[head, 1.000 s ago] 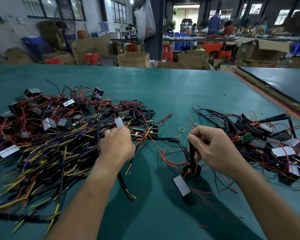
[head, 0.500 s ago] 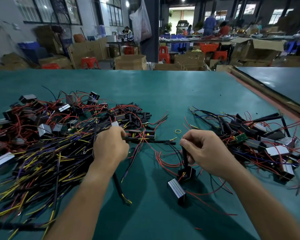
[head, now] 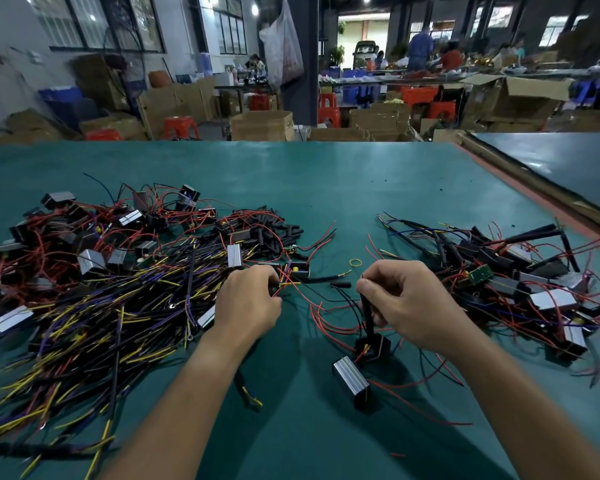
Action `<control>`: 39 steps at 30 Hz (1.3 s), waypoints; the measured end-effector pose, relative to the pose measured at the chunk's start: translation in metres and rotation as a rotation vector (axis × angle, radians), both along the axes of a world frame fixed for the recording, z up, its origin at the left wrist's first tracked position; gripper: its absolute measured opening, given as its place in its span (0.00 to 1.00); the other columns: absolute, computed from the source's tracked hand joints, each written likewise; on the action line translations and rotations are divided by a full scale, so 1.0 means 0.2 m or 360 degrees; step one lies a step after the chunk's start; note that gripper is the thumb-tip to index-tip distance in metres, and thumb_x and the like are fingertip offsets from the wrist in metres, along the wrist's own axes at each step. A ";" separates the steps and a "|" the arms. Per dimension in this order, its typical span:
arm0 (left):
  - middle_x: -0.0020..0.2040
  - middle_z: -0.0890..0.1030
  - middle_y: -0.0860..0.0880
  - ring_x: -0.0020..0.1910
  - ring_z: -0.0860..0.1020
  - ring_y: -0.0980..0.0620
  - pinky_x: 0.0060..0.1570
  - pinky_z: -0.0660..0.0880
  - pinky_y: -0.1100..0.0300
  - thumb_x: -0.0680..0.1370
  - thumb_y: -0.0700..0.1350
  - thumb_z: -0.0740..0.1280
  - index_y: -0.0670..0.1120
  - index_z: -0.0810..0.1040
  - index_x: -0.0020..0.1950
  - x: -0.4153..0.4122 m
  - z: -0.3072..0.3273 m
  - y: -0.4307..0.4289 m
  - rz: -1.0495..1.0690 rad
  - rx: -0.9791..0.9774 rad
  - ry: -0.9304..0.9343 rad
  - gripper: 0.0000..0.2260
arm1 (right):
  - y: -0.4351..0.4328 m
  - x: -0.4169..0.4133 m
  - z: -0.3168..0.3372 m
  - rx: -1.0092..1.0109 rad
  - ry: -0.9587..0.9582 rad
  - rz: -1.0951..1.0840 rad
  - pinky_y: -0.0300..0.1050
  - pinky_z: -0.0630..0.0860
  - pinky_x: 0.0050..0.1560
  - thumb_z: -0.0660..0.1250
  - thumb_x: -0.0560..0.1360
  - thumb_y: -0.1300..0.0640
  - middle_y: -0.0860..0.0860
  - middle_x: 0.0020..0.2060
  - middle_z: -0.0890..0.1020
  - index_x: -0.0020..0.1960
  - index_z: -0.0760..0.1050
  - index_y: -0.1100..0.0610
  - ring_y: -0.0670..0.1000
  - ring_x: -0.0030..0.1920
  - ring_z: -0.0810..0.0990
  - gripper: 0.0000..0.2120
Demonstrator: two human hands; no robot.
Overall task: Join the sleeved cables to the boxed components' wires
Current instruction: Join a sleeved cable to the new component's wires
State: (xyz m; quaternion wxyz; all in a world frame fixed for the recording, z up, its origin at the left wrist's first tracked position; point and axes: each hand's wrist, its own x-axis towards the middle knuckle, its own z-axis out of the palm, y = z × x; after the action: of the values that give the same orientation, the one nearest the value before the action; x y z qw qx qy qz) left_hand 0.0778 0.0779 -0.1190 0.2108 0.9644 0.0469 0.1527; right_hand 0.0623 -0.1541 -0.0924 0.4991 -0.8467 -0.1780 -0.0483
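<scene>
Mid-worktop, the right hand pinches a sleeved cable rising from a black boxed component. The left hand grips a black cable beside the wire pile.

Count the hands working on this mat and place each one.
2. The left hand grips cables at the edge of the left pile; the right hand pinches a black sleeved cable over a black component.

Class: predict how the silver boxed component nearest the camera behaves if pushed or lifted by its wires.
Silver boxed component: flat-sided, so it probably slides, not rolls. Its thin red wires lie in loose curls, so likely floppy; it would dangle and swing.
</scene>
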 end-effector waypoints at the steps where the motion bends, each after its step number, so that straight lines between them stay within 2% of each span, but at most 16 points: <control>1: 0.47 0.83 0.51 0.52 0.78 0.46 0.47 0.76 0.53 0.71 0.44 0.72 0.51 0.80 0.54 0.00 0.00 -0.01 0.0008 -0.0005 -0.0025 0.13 | 0.00 0.00 0.00 0.0000 0.0007 -0.0008 0.51 0.78 0.33 0.67 0.78 0.57 0.59 0.32 0.81 0.37 0.76 0.56 0.48 0.26 0.79 0.11; 3: 0.50 0.82 0.51 0.53 0.77 0.47 0.49 0.76 0.52 0.71 0.44 0.72 0.50 0.79 0.57 -0.01 0.01 -0.03 -0.0010 -0.0045 -0.0140 0.14 | -0.01 0.01 0.00 0.0008 0.0019 -0.0020 0.49 0.77 0.32 0.67 0.78 0.57 0.60 0.31 0.80 0.36 0.76 0.57 0.48 0.26 0.78 0.11; 5: 0.48 0.82 0.52 0.51 0.76 0.48 0.51 0.75 0.53 0.72 0.44 0.71 0.49 0.81 0.53 -0.01 0.04 -0.07 -0.0143 -0.0169 -0.0426 0.10 | -0.02 0.01 0.00 0.0030 0.0037 -0.0006 0.46 0.75 0.31 0.68 0.77 0.58 0.59 0.29 0.79 0.36 0.76 0.58 0.48 0.26 0.76 0.12; 7: 0.46 0.83 0.53 0.49 0.75 0.50 0.49 0.73 0.55 0.72 0.43 0.71 0.48 0.82 0.50 -0.01 0.08 -0.13 -0.0324 -0.0199 -0.0688 0.07 | -0.02 0.00 0.01 0.0041 0.0046 0.0007 0.46 0.74 0.31 0.68 0.77 0.59 0.54 0.25 0.77 0.35 0.76 0.59 0.48 0.26 0.76 0.12; 8: 0.45 0.83 0.53 0.48 0.75 0.50 0.48 0.73 0.56 0.73 0.44 0.70 0.49 0.83 0.49 0.00 0.09 -0.16 -0.0404 -0.0154 -0.0721 0.06 | -0.01 0.00 0.02 0.0047 0.0053 0.0009 0.47 0.74 0.31 0.68 0.77 0.59 0.52 0.24 0.76 0.34 0.76 0.59 0.48 0.25 0.76 0.13; 9: 0.44 0.84 0.53 0.47 0.75 0.49 0.47 0.73 0.56 0.73 0.45 0.69 0.50 0.83 0.49 0.02 0.10 -0.19 -0.0476 -0.0091 -0.0676 0.06 | -0.01 0.00 0.02 0.0057 0.0062 0.0009 0.47 0.74 0.31 0.68 0.77 0.60 0.50 0.24 0.76 0.34 0.75 0.59 0.49 0.25 0.75 0.13; 12: 0.46 0.83 0.51 0.50 0.76 0.45 0.46 0.74 0.54 0.74 0.48 0.66 0.50 0.81 0.51 0.07 0.07 -0.33 -0.0572 0.0266 -0.0286 0.08 | -0.01 -0.01 0.02 0.0083 0.0087 0.0030 0.51 0.72 0.30 0.67 0.77 0.61 0.52 0.24 0.76 0.34 0.76 0.58 0.51 0.26 0.74 0.13; 14: 0.46 0.81 0.47 0.50 0.76 0.41 0.41 0.71 0.55 0.74 0.46 0.65 0.47 0.79 0.48 0.11 0.05 -0.40 -0.0535 0.0444 -0.0107 0.06 | -0.01 -0.02 0.03 0.0080 0.0089 0.0048 0.55 0.72 0.30 0.68 0.76 0.62 0.53 0.25 0.76 0.34 0.76 0.59 0.51 0.26 0.73 0.12; 16: 0.44 0.78 0.44 0.49 0.77 0.39 0.38 0.66 0.55 0.73 0.45 0.65 0.45 0.77 0.42 0.15 0.03 -0.43 -0.0469 0.0443 -0.0024 0.04 | -0.01 -0.03 0.04 0.0094 0.0088 0.0050 0.54 0.72 0.31 0.68 0.76 0.62 0.54 0.25 0.76 0.34 0.77 0.60 0.52 0.27 0.72 0.11; 21: 0.45 0.80 0.44 0.48 0.77 0.40 0.39 0.69 0.55 0.74 0.46 0.65 0.46 0.81 0.47 0.19 0.00 -0.43 -0.0410 0.0388 -0.0099 0.07 | -0.01 -0.02 0.05 0.0121 0.0083 0.0010 0.55 0.74 0.31 0.67 0.76 0.62 0.64 0.30 0.80 0.33 0.77 0.56 0.53 0.27 0.74 0.13; 24: 0.43 0.80 0.45 0.45 0.77 0.43 0.41 0.71 0.54 0.75 0.43 0.65 0.44 0.78 0.45 0.14 0.02 -0.39 -0.0425 0.0000 -0.0310 0.04 | -0.01 -0.02 0.04 0.0110 0.0113 -0.0011 0.51 0.74 0.31 0.66 0.77 0.61 0.60 0.31 0.82 0.34 0.77 0.58 0.52 0.27 0.76 0.12; 27: 0.37 0.81 0.50 0.37 0.78 0.50 0.39 0.74 0.58 0.75 0.41 0.69 0.46 0.79 0.42 0.07 0.09 -0.32 -0.0169 -0.0546 -0.0432 0.02 | -0.01 -0.02 0.04 0.0110 0.0150 -0.0061 0.42 0.73 0.28 0.65 0.78 0.60 0.56 0.31 0.84 0.35 0.76 0.58 0.50 0.25 0.77 0.12; 29: 0.35 0.81 0.49 0.33 0.78 0.53 0.37 0.76 0.59 0.76 0.36 0.69 0.45 0.80 0.44 0.00 0.12 -0.28 -0.0162 -0.1224 -0.0273 0.04 | 0.00 -0.01 0.03 0.0112 0.0205 -0.0086 0.42 0.73 0.27 0.64 0.79 0.60 0.55 0.30 0.84 0.36 0.75 0.58 0.51 0.24 0.77 0.12; 31: 0.35 0.82 0.48 0.29 0.78 0.55 0.34 0.78 0.62 0.78 0.33 0.66 0.43 0.80 0.49 -0.07 0.15 -0.25 -0.0298 -0.1867 -0.0037 0.07 | 0.01 -0.01 0.03 0.0155 0.0285 -0.0086 0.44 0.75 0.27 0.62 0.80 0.59 0.54 0.29 0.84 0.38 0.73 0.58 0.52 0.23 0.77 0.11; 34: 0.36 0.83 0.47 0.29 0.79 0.55 0.36 0.80 0.63 0.78 0.34 0.65 0.43 0.81 0.48 -0.09 0.19 -0.25 -0.0409 -0.2106 0.0160 0.07 | 0.01 0.00 0.03 0.0281 0.0446 -0.0084 0.41 0.73 0.25 0.60 0.81 0.59 0.57 0.31 0.85 0.39 0.71 0.58 0.51 0.20 0.74 0.12; 39: 0.38 0.85 0.45 0.30 0.81 0.54 0.38 0.80 0.61 0.77 0.34 0.67 0.41 0.80 0.48 -0.09 0.20 -0.27 -0.0441 -0.2154 0.0320 0.04 | 0.01 0.00 0.04 0.0353 0.0551 -0.0022 0.40 0.71 0.23 0.63 0.81 0.59 0.59 0.34 0.85 0.39 0.70 0.59 0.50 0.20 0.71 0.12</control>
State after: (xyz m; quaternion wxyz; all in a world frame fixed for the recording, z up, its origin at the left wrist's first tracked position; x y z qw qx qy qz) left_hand 0.0594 0.0244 -0.0783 0.7775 0.6277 0.0276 -0.0283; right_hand 0.0616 -0.1524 -0.0840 0.6121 -0.7833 -0.0774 0.0753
